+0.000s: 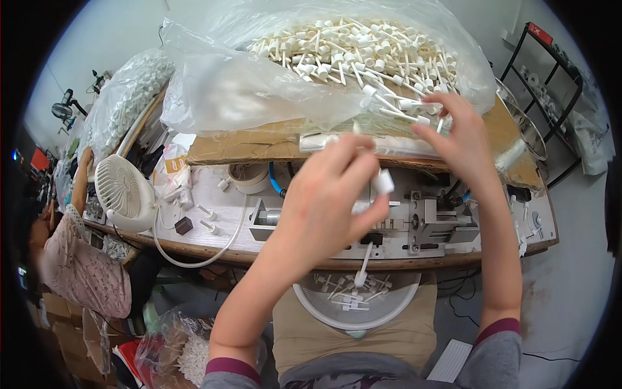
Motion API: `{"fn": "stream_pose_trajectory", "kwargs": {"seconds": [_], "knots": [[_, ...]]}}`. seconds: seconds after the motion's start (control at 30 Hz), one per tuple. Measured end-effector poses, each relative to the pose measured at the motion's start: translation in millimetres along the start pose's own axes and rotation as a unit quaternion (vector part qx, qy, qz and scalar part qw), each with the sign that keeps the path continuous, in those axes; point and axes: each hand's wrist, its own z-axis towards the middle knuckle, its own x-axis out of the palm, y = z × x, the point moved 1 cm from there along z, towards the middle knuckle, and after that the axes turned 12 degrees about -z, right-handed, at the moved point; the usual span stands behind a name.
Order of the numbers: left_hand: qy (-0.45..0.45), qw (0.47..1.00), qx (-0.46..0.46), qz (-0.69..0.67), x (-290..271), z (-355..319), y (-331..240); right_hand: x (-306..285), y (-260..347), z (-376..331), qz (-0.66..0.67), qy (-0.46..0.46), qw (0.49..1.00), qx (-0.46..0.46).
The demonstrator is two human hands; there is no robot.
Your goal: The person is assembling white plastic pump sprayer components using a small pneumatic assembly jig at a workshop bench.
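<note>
My left hand (327, 198) is over the metal fixture, its fingers curled round a white capped stick (383, 182). The cap shows beside the fingers; most of the rest is hidden. My right hand (465, 137) reaches to the near edge of a heap of white capped sticks (363, 52), thumb and forefinger apart around a few pieces. Another white capped stick (361, 277), cap down, is below my left hand, over a white mesh basket (405, 310) at my lap. Several similar pieces lie in that basket. A metal clamping fixture (431, 223) sits on the bench, partly behind my left hand.
The heap rests in a clear plastic bag (214, 91) on a cardboard sheet (220, 148). A white fan (123, 193), a tape roll (249, 178) and loose parts stand at left. A person in a pink lace top (87, 266) sits farther left. A black shelf (551, 84) is at right.
</note>
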Motion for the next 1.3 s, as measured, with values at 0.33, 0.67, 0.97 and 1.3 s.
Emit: {"fn": "stream_pose_trajectory", "kwargs": {"seconds": [0.33,0.67,0.97,1.3], "knots": [[0.103,0.99,-0.088,-0.046,16.8,-74.9,-28.0,47.2,1.7,65.5,-0.1,0.283,0.953,-0.039],[0.16,0.984,-0.065,0.041,47.6,-103.4,-17.1,32.3,3.6,36.7,-0.055,0.157,0.978,-0.124],[0.23,0.965,-0.081,0.092,50.6,-81.9,-18.3,34.9,-5.5,61.9,-0.158,0.299,0.936,-0.096],[0.225,0.971,-0.065,0.054,61.4,-98.1,-4.8,43.6,-64.4,16.1,-0.038,0.0,0.99,-0.132]]}}
